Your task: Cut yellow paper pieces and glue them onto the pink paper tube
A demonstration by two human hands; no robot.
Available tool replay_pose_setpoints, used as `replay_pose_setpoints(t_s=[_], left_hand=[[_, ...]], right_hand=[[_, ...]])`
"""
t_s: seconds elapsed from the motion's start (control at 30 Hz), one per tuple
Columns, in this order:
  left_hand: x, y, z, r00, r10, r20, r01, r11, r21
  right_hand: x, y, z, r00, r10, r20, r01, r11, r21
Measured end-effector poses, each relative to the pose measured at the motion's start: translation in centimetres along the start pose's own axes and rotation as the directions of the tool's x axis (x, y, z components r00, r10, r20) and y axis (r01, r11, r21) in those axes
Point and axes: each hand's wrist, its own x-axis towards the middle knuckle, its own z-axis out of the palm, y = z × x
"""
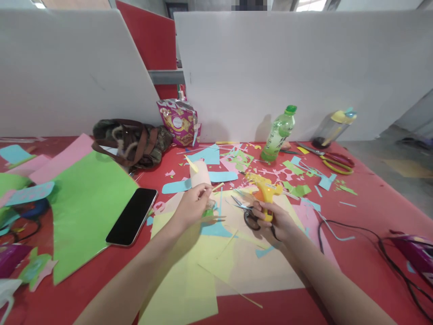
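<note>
My left hand is closed, pinching a narrow pale yellow paper strip between thumb and fingertips. Just beyond it stands a pale rolled paper tube, with a light blue paper strip jutting out on its right. A yellow hot glue gun is gripped in my right hand, its nozzle pointing left and away from me. Black-handled scissors lie beneath the glue gun, partly covered by my fingers. A small green item near my left fingertips is too hidden to identify.
Yellow paper sheets cover the red table before me. On the left lie a phone and green paper. Paper scraps, a green bottle, larger scissors and a snack bag sit farther back. A black cable runs right.
</note>
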Motion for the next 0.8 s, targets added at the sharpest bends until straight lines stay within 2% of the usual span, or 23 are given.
replay_pose_setpoints(t_s=[0.1,0.17,0.23,0.33,0.47,0.57,0.67,0.8], left_hand=[[0.0,-0.2,0.0,0.999,-0.034,0.008,0.034,0.999,-0.009],[0.1,-0.3,0.0,0.998,-0.056,0.028,0.058,0.996,-0.069],[0.2,-0.5,0.1,0.998,-0.051,0.042,0.055,0.992,-0.116],[0.2,-0.6,0.1,0.997,-0.030,0.072,0.038,0.992,-0.122],[0.0,-0.4,-0.1,0.992,0.009,0.127,-0.003,0.999,-0.049],[-0.3,0.0,-0.2,0.991,0.015,0.134,-0.022,0.998,0.055],[-0.4,0.3,-0.3,0.996,0.019,0.092,-0.035,0.984,0.176],[-0.3,0.2,-0.2,0.997,0.044,0.062,-0.057,0.968,0.243]], right_hand=[[-0.1,0.6,0.4,0.996,-0.060,0.072,0.064,0.997,-0.046],[-0.2,0.9,0.9,0.994,-0.111,0.024,0.114,0.984,-0.134],[-0.5,1.0,1.6,0.985,-0.155,-0.079,0.133,0.964,-0.232],[-0.8,1.1,2.5,0.969,-0.171,-0.177,0.080,0.899,-0.430],[-1.1,1.4,2.7,0.954,-0.189,-0.233,-0.011,0.754,-0.657],[-1.1,1.7,2.6,0.927,-0.272,-0.258,0.009,0.705,-0.709],[-1.0,1.8,2.9,0.909,-0.344,-0.234,0.066,0.676,-0.734],[-1.0,1.6,3.5,0.906,-0.378,-0.191,0.136,0.686,-0.715]])
